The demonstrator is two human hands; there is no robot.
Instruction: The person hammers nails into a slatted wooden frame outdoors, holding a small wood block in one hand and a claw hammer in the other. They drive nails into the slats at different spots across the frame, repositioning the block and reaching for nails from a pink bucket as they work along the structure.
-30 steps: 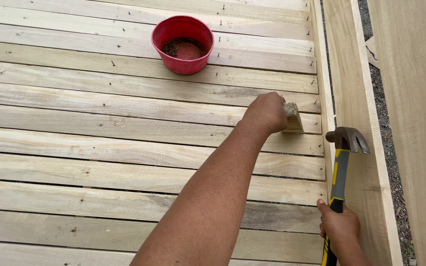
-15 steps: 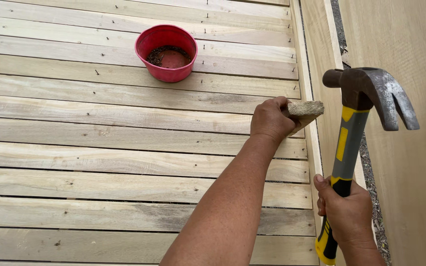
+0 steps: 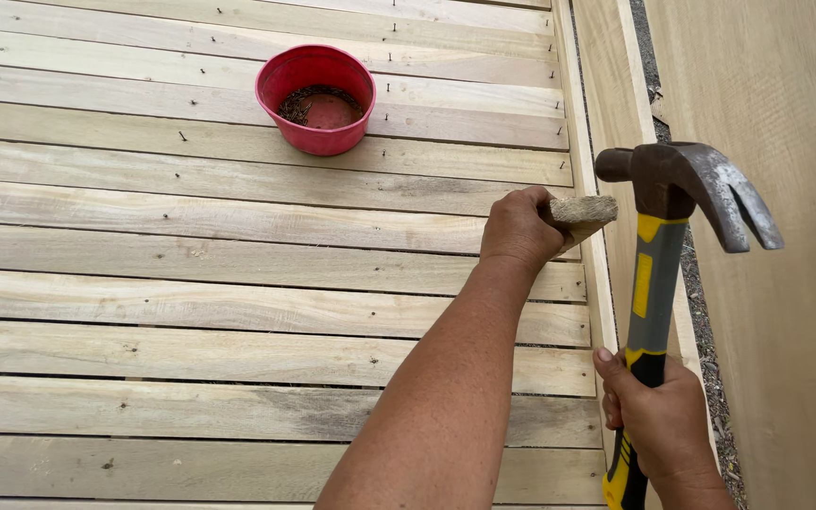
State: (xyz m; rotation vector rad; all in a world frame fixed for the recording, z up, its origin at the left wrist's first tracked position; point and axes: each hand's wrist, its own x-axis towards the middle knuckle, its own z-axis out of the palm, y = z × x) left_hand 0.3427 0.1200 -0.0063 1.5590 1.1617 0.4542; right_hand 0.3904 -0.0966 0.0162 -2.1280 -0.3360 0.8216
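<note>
The round red plastic bowl [image 3: 316, 97] sits on the pale wooden slatted deck [image 3: 191, 312], far side. Nearer and rightward, the left hand [image 3: 519, 229] grips a small wooden block [image 3: 581, 213] at the deck's right edge. Right of it, the right hand [image 3: 655, 416] holds the yellow-and-black-handled steel claw hammer [image 3: 665, 255] upright, head just beside the block.

Red bowl [image 3: 316, 98], yellow-grey hammer [image 3: 658, 283], pale planks [image 3: 191, 312].
</note>
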